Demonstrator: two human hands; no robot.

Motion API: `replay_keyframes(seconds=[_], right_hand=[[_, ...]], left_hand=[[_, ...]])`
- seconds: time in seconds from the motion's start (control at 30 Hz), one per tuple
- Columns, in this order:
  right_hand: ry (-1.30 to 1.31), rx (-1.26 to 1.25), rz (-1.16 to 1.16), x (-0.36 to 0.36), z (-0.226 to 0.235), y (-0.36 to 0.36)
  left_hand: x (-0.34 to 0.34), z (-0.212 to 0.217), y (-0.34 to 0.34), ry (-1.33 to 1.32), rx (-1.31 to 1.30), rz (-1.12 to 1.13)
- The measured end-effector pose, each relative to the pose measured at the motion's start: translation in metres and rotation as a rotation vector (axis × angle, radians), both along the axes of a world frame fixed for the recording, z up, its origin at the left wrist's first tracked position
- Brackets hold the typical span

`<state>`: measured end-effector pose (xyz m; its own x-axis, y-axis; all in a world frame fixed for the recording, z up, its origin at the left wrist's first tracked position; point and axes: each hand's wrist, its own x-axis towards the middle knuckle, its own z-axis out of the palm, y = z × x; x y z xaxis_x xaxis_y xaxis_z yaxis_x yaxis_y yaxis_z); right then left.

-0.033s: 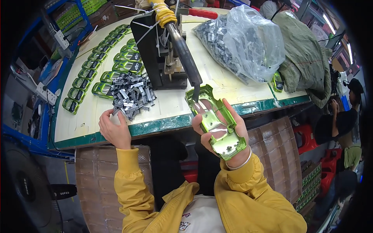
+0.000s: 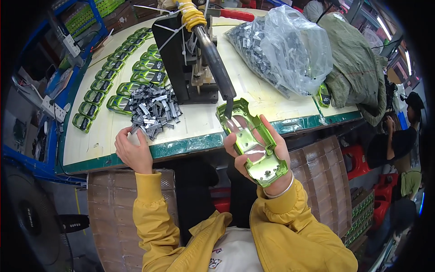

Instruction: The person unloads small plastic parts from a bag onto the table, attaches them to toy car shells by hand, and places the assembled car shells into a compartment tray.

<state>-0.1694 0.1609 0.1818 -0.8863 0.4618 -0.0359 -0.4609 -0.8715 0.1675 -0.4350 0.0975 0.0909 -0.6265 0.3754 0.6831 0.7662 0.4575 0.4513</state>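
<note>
My right hand [image 2: 283,158] grips a shiny green plastic housing [image 2: 248,141], its hollow inner side facing up. It is held tilted beyond the table's near edge. The bent tip of a black rod tool [image 2: 219,75] reaches into the upper end of the housing; whether it touches the plastic I cannot tell. Down at the table edge, my left hand [image 2: 133,149] rests with thumb and forefinger apart beside a heap of small grey metal-looking pieces [image 2: 156,111]. Nothing shows between its fingers, though the fingertips are partly hidden.
Rows of green-and-black housings [image 2: 103,86] line the table's left side. A black machine stand [image 2: 174,63] rises mid-table. Right of it lies a clear bag [image 2: 290,50] of grey pieces, beside a dark green cloth [image 2: 358,63]. Cardboard trays [image 2: 131,217] sit below the table edge.
</note>
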Motion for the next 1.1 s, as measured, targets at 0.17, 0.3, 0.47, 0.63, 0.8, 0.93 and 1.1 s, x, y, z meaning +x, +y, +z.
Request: replay_keyframes(seconds=[0.17, 0.3, 0.47, 0.63, 0.8, 0.93, 1.1], right_hand=[[0.016, -0.031, 0.025, 0.0, -0.001, 0.0], [0.032, -0.018, 0.022, 0.001, 0.001, -0.002], [0.059, -0.062, 0.025, 0.001, 0.002, -0.004], [0.04, -0.068, 0.006, -0.001, 0.003, -0.007], [0.018, -0.062, 0.001, -0.002, 0.003, -0.008], [0.019, -0.045, -0.007, -0.002, 0.004, -0.009], [-0.031, 0.051, -0.043, -0.004, 0.004, -0.012]], left_hand=[[0.0, 0.0, 0.0, 0.004, 0.007, 0.008], [0.0, 0.0, -0.001, 0.013, 0.026, 0.003], [0.001, -0.001, -0.001, 0.063, 0.003, -0.081], [0.003, 0.001, -0.002, 0.004, -0.017, -0.131], [0.003, 0.001, -0.001, 0.032, -0.018, -0.136], [0.003, 0.001, -0.001, 0.034, -0.017, -0.136], [0.002, 0.001, -0.001, 0.014, -0.009, -0.15]])
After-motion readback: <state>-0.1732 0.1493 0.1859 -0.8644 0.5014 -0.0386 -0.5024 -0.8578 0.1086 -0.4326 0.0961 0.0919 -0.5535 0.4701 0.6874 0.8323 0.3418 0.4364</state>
